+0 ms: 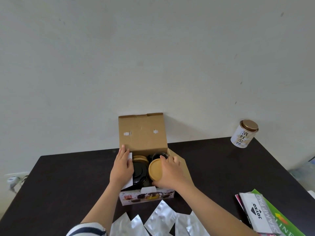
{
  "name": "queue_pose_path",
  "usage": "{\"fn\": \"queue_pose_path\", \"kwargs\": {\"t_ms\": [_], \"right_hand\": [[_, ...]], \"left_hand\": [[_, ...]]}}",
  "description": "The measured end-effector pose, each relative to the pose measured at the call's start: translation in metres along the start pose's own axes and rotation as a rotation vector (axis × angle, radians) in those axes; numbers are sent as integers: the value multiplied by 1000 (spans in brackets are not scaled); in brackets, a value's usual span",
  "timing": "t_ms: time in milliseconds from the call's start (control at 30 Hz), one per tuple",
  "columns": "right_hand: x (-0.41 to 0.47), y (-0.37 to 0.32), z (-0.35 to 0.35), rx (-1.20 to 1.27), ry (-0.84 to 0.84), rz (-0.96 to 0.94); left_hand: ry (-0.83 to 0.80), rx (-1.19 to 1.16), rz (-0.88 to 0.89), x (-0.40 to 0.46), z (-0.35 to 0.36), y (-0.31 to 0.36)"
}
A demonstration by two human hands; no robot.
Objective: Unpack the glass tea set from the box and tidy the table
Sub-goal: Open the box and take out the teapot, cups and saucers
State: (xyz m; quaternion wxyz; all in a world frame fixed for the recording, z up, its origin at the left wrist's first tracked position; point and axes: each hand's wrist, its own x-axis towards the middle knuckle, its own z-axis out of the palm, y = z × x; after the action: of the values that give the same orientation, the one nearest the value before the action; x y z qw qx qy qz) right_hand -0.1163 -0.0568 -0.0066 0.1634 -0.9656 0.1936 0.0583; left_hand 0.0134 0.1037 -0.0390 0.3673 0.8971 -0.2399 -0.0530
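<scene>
the cardboard box [143,133] stands open near the middle of the dark table [213,160], its lid flap up against the far wall. the left hand [121,167] lies flat on the box's left edge with straight fingers, pressing a white paper flap [129,157] outward; it grasps nothing. the right hand [170,172] has its fingers curled round a round piece with a light wooden lid [155,169], on the right side of the box. whether that piece is already raised clear of the packing cannot be told.

the rest of the tea set is still inside: a black lid [140,172] just left of the wooden one, a stack of wooden coasters [140,158] at the far left, and a dark round rim [159,155] at the far right.

to do this step well, it seems best to keep the left hand bearing down so the box does not rise with the piece, and to draw the piece straight up, not tilted, so it does not knock its neighbours. since the set is glass, the grip should probably reach under the lid to the body, for the lid may be loose. a bare patch to the right of the box looks a fair place to set it, well away from the silver pouches [160,217] at the near edge, the tea tin [244,133] at the far right, and the booklets [260,213] at the near right.
</scene>
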Motion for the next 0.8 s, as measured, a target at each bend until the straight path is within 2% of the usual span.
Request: {"fn": "queue_pose_path", "kwargs": {"t_ms": [167, 267, 367, 433, 500, 633, 800], "right_hand": [[-4, 6, -4, 166, 53, -18], [-13, 16, -10, 431, 134, -42], [-18, 37, -15, 668, 229, 8], [-18, 60, -15, 734, 257, 87], [-14, 90, -11, 704, 259, 202], [-2, 154, 5, 490, 253, 440], [23, 210, 19, 363, 231, 519]], "left_hand": [[9, 10, 1, -1, -2, -1], [12, 26, 0, -2, -1, 1], [12, 38, -5, -2, -2, 4], [14, 60, -12, -3, -1, 5], [21, 86, -26, -4, -1, 7], [35, 131, -59, -3, -2, 10], [69, 176, -71, -3, 0, 13]]}}
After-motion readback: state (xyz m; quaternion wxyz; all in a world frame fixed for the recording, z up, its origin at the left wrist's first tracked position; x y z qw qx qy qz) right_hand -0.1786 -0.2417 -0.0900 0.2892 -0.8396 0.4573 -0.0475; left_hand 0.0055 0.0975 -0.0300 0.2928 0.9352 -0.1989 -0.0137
